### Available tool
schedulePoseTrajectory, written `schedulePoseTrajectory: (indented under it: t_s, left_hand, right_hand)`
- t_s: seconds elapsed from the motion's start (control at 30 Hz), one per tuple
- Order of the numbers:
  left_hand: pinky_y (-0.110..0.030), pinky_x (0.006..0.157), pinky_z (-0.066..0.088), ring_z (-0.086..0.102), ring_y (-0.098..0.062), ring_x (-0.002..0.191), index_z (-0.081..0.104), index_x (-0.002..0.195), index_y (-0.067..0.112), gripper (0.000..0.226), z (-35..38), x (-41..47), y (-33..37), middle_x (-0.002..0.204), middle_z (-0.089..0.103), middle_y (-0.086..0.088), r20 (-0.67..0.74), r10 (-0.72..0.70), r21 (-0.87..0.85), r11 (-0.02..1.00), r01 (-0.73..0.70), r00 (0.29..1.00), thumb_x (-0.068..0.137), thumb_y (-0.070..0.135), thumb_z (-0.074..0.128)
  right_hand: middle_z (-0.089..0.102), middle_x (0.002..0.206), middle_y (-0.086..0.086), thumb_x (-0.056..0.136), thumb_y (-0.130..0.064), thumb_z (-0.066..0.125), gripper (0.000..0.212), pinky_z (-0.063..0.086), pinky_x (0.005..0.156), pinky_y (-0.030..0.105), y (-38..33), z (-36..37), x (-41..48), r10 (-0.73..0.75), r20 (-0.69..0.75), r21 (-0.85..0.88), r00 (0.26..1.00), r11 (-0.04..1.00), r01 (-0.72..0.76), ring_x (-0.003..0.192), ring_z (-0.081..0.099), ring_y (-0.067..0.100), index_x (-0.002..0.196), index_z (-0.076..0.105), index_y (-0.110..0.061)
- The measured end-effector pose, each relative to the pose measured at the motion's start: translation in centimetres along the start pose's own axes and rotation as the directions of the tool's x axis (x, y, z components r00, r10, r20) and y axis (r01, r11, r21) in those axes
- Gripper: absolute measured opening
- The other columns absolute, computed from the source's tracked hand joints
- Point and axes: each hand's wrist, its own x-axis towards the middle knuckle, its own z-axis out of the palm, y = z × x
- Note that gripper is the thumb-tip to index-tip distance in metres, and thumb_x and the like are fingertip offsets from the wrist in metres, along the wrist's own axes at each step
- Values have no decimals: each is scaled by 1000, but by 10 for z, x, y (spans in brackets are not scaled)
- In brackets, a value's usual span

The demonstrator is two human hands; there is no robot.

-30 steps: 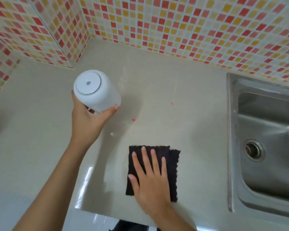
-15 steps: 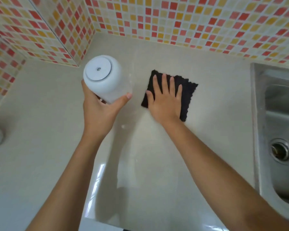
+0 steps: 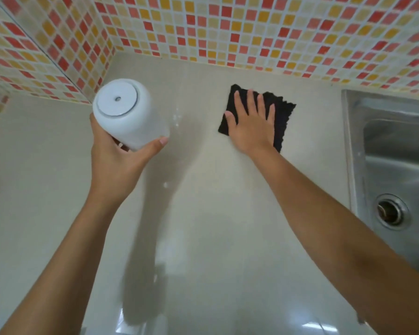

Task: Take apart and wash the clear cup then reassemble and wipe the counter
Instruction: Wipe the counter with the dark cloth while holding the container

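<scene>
Now the black cloth (image 3: pixel 279 117), pressed under the flat, spread right hand (image 3: pixel 250 126), has been swept to the upper centre of the counter (image 3: pixel 215 213); the cup (image 3: pixel 127 112) is kept lifted, gripped by the left hand (image 3: pixel 116 163), so wiping is judged underway.

Bright, even light; glare on the near counter (image 3: pixel 203 238); wide-angle edge bending.

The cup (image 3: pixel 128 114) in the left hand (image 3: pixel 116 163) is milky white, its round end a paler white disc with a small grey dot at the centre. Under the right hand (image 3: pixel 252 126) lies a plain black cloth (image 3: pixel 283 117). The counter (image 3: pixel 215 213) beneath both hands is glossy beige. Beyond the fingertips, the wall (image 3: pixel 252 27) is a mosaic of red, orange, yellow and cream squares with white grout. To the right of the right hand, the sink (image 3: pixel 392 151) is dull silver-grey.
</scene>
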Motion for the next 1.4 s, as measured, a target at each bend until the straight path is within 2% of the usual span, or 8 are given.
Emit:
schedulePoseTrajectory:
  t_s: [0.13, 0.27, 0.57, 0.67, 0.9, 1.07, 1.23, 1.4]
  left_hand:
    - [-11, 93, 46, 52, 0, 122, 28, 145, 17, 94, -13, -5, -1, 140, 49, 5, -32, -21, 21, 1000, 22, 999, 70, 17, 85]
    - [-11, 94, 46, 51, 0, 123, 29, 145, 17, 93, -14, 4, 7, 140, 49, 5, -38, -14, 3, 1000, 14, 999, 71, 17, 85]
    - [-19, 98, 48, 51, 1, 122, 27, 147, 16, 95, 2, 3, 16, 140, 49, 6, 0, 19, -12, 1000, -19, 1000, 71, 19, 85]
    - [-21, 98, 49, 52, 2, 120, 27, 147, 16, 95, -8, 6, 20, 139, 50, 6, -13, 19, 13, 1000, -19, 1000, 72, 21, 85]
    - [-17, 95, 49, 52, 2, 121, 26, 148, 16, 95, -19, 17, 23, 140, 49, 7, -73, 25, 11, 1000, -25, 997, 73, 22, 84]
    - [-14, 94, 47, 51, -1, 123, 27, 147, 13, 94, -11, 20, 19, 141, 48, 3, -58, 17, -10, 1000, -17, 998, 73, 18, 84]
    - [-24, 98, 50, 55, -6, 122, 31, 145, 12, 89, -17, 14, 11, 138, 52, 2, -45, 27, 25, 999, -26, 999, 74, 26, 83]
    - [-31, 102, 49, 55, -8, 123, 32, 144, 11, 91, -6, 13, 7, 139, 53, 0, -83, -20, 5, 1000, 21, 996, 72, 27, 85]
  right_hand:
    - [9, 161, 11, 100, -52, 14, 62, 4, 118, 51, -17, 17, -100, 8, -100, 13, 995, 1000, -7, 148, 6, 27, 154, 9, -23]
    - [13, 160, 9, 100, -50, 22, 60, 13, 117, 51, -24, 26, -233, -104, -41, -9, 994, 995, 104, 147, 11, 27, 154, 14, -23]
    - [0, 162, 7, 99, -53, 7, 62, -3, 118, 50, -1, -3, -10, 51, -18, -9, 999, 999, -51, 148, -3, 24, 154, 1, -25]
    - [1, 162, 9, 99, -52, 8, 62, 0, 118, 51, -20, 10, -37, 36, -56, -2, 998, 999, -36, 148, -2, 26, 154, 2, -23]
    - [13, 161, 6, 98, -51, 32, 62, 12, 114, 53, -95, 42, -268, -389, -9, 87, 921, 917, 388, 147, 11, 29, 152, 20, -25]
    - [27, 157, 4, 96, -52, 33, 58, 10, 117, 52, -98, 33, -117, -380, -80, 57, 921, 921, 385, 146, 17, 27, 149, 31, -29]
    - [1, 162, 2, 98, -56, 10, 61, -7, 117, 49, -68, 2, 45, -150, 39, 38, 988, 988, 149, 148, -4, 23, 153, 3, -31]
    - [12, 161, 7, 99, -52, 22, 60, 6, 117, 52, -68, 24, -93, -224, -61, 55, 973, 972, 227, 148, 7, 28, 153, 15, -26]
